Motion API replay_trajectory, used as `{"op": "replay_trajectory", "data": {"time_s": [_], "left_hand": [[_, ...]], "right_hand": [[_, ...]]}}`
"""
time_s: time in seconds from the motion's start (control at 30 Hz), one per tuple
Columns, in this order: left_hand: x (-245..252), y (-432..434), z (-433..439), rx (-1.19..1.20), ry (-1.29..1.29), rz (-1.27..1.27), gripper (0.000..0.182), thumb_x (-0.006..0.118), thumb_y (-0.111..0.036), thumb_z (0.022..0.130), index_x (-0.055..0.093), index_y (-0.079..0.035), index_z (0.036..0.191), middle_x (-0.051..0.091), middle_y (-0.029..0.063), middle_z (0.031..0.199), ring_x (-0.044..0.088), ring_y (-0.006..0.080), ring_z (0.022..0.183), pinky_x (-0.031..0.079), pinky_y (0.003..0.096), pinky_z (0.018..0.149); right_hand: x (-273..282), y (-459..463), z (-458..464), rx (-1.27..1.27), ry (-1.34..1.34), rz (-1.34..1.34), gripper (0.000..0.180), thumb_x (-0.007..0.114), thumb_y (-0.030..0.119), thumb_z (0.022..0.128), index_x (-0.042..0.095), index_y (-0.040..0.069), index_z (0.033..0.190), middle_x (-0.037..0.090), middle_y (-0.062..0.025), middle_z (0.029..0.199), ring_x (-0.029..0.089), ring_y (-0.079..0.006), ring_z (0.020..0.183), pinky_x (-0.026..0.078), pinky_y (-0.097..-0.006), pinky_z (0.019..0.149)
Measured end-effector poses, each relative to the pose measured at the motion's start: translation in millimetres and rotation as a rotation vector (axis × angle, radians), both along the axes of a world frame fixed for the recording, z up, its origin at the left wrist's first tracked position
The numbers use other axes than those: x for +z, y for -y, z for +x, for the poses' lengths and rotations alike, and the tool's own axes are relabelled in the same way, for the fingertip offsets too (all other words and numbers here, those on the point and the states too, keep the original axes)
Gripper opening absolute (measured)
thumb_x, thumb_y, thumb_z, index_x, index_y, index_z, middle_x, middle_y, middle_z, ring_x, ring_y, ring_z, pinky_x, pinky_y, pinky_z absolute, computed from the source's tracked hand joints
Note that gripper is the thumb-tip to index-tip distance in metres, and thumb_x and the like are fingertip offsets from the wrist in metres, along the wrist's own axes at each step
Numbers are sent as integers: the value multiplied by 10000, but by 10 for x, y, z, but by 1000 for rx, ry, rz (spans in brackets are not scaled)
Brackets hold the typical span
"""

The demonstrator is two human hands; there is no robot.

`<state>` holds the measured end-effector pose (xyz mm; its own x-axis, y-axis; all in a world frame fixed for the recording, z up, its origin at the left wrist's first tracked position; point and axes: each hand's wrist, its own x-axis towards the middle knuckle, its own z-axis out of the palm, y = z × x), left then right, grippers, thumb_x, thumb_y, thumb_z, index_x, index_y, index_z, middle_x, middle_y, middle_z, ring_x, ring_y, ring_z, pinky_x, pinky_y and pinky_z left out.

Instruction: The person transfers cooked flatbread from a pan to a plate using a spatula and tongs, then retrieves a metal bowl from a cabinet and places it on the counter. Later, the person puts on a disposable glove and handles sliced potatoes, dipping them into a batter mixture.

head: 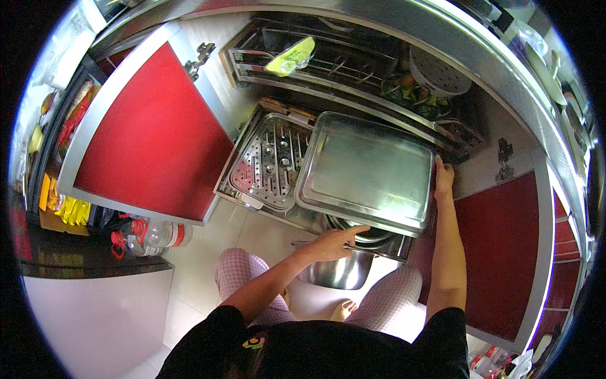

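Note:
A large rectangular stainless-steel tray (367, 173) lies slanted over the right part of a pull-out cabinet drawer (279, 219). My right hand (443, 176) grips its right edge, the fingers wrapped at the rim. Below its near edge, my left hand (331, 244) has curled fingers at the rim of a deep steel pot (337, 272) between my knees. The left index finger stretches toward the tray; whether it touches is unclear. Round steel cookware (374, 238) shows partly under the tray. A perforated steel tray (271, 163) sits in the drawer's left part.
Open red cabinet doors stand on the left (151, 137) and right (497, 256). Behind the drawer is a wire rack (331, 71) with a green packet (291, 57) and a white colander (438, 73). Plastic bottles (156, 234) are on the left floor.

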<state>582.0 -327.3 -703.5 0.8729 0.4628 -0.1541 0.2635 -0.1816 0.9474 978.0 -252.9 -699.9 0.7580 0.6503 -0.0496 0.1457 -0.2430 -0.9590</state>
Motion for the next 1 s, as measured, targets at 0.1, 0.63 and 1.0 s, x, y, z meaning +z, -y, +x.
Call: {"op": "replay_trajectory", "data": {"time_s": [0.1,0.63,1.0], "left_hand": [[-58,-3,-46,-23,-6,28,740,691,-47,799,387,-171,1463,643,117,1009,645,278,908,513,399,780],[-957,255,-687,116,-316,-123,557,743,-250,794,560,-7,1260,684,182,1061,675,293,914,530,399,798],[-1378,-130,-687,229,-530,154,640,731,-317,719,552,82,1186,618,316,1152,619,429,1067,495,467,945]], "right_hand": [[-64,-20,6,-38,70,-94,615,692,439,875,555,-80,1175,614,-180,1151,574,-269,1042,443,-371,911],[207,79,-570,-97,1021,-261,257,609,143,925,528,-60,1060,523,-288,1118,580,-460,947,472,-530,827],[320,1549,-2499,630,544,2,71,590,83,919,585,17,895,628,-163,799,638,-314,691,494,-432,604]]}}
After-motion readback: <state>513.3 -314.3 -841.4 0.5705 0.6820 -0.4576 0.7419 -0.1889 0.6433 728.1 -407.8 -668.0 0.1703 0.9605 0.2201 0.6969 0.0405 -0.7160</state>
